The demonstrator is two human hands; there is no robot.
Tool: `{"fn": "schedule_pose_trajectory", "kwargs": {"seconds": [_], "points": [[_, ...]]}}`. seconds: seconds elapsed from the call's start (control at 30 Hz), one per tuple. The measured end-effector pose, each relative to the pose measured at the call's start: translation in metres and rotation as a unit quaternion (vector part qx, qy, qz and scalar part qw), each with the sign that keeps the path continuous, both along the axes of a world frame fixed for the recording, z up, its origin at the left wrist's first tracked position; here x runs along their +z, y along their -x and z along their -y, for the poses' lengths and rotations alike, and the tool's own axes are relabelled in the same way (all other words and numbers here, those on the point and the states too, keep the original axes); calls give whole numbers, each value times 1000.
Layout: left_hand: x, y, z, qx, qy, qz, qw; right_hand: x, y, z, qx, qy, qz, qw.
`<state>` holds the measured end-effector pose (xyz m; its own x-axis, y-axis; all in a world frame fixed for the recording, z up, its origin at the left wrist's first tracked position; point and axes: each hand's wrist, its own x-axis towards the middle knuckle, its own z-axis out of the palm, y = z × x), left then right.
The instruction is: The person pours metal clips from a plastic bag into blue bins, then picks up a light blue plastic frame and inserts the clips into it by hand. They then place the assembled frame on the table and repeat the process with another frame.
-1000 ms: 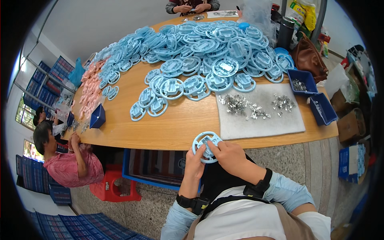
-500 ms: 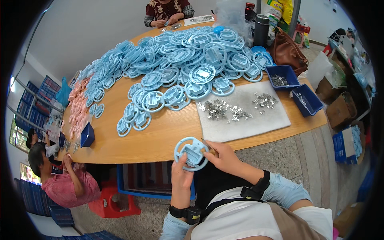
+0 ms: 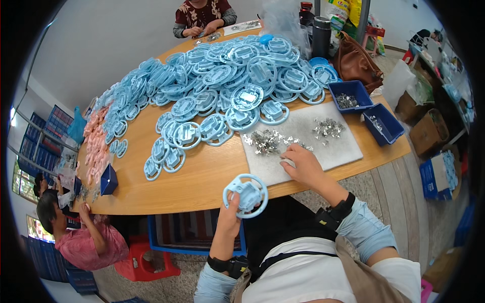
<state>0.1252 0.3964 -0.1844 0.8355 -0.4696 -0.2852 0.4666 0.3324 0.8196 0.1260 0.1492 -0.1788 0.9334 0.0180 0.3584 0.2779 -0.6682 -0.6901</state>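
Note:
A light blue plastic toy steering wheel (image 3: 247, 196) is in my left hand (image 3: 230, 217), its thumb over the rim, just off the table's near edge. My right hand (image 3: 305, 166) is closed around a small tool with a pale handle (image 3: 288, 162); its exact kind does not show clearly. Both are over the near part of a white pad (image 3: 348, 147). The fingers are close beside a heap of small silver metal pieces (image 3: 265, 142). A second heap of such pieces (image 3: 328, 129) lies farther right on the pad.
A big pile of blue steering wheels (image 3: 217, 76) covers the table's far side, with pink parts (image 3: 96, 144) to its left. Two blue bins (image 3: 384, 129) stand at the right, near a brown bag (image 3: 357, 63). One co-worker (image 3: 91, 235) sits left, another (image 3: 204, 20) across.
My right hand, with the small tool, has moved away from the steering wheel and out to the pad beside the metal pieces. My left hand still holds the wheel, now slightly turned.

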Motion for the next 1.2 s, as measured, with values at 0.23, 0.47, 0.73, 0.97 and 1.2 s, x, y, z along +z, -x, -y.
{"fn": "schedule_pose_trajectory", "kwargs": {"seconds": [0.23, 0.47, 0.73, 0.97, 1.2], "points": [[-16, 16, 20, 174, 84, 4, 981, -14, -17, -3, -68, 173, -21, 982], [-19, 17, 21, 226, 29, -14, 974, -6, -15, -25, -67, 21, 9, 997], [-19, 19, 22, 232, 52, -8, 971, 11, -12, -92, 52, -211, -94, 972], [-13, 23, 26, 254, 56, -28, 965, -3, -18, -104, 51, -136, -52, 988], [-14, 16, 22, 259, 88, -63, 960, -12, -14, -103, 60, 32, 111, 991]]}}
